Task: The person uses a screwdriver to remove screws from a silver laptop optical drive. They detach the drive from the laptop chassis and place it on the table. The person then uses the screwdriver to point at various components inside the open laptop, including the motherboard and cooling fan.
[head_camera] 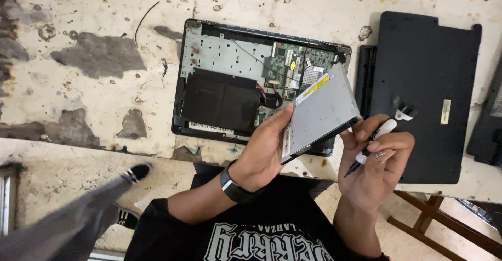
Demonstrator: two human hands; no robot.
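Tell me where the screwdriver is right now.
In the head view, the screwdriver is in the right hand, low and right of centre, just beside the silver disc drive held by the left hand.

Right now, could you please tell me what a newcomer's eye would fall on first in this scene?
First, the flat silver metal optical drive held up in the left hand at centre, with the right hand beside it gripping a white-handled screwdriver. Behind them, the opened black laptop base lies on the worn, paint-chipped table, its green circuit board exposed. To the right lies a detached black plastic bottom cover.
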